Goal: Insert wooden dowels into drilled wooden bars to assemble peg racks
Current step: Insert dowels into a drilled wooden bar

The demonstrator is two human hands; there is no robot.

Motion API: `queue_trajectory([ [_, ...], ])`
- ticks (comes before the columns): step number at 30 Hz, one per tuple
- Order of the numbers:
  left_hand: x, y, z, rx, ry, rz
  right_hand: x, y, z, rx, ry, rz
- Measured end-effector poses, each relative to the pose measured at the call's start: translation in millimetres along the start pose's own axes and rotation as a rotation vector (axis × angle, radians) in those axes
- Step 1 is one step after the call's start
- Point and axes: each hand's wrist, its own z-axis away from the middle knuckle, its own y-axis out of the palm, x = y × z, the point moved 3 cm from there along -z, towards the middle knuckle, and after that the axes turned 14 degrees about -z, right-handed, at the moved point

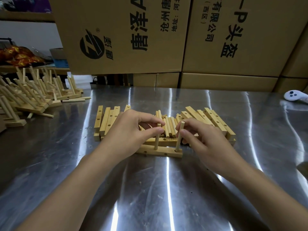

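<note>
Both forearms extended, left hand (131, 130) and right hand (202, 139) pinch with curled fingers.

Dowel pile (169, 127) partly behind left hand (131, 130)

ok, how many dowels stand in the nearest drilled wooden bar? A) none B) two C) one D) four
B: the left hand pinches the middle round wooden dowel, the right hand the right-end round wooden dowel, both standing in the nearest drilled wooden bar.
</note>
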Motion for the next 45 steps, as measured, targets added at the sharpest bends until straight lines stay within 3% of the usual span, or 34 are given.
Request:
queue_trajectory([
  [21, 2.0, 3.1, 0.1, 0.005, -0.014, 0.049, 0.3, -1.0, -2.6, -0.053, 0.026, 0.02],
  [27, 2.6, 2.6, -0.2, 0.009, -0.012, 0.043, 1.9, 15.0, -1.1, -0.127, 0.114, -0.429],
  [37, 1.9, 2.4, -0.2, 0.012, -0.026, 0.056, 4.6, 11.6, -1.7, -0.241, 0.121, -0.382],
  [45, 0.5, 1.8, 0.5, 0.017, -0.027, 0.035, 4.1, 7.6, -2.2, -0.158, 0.098, -0.363],
])
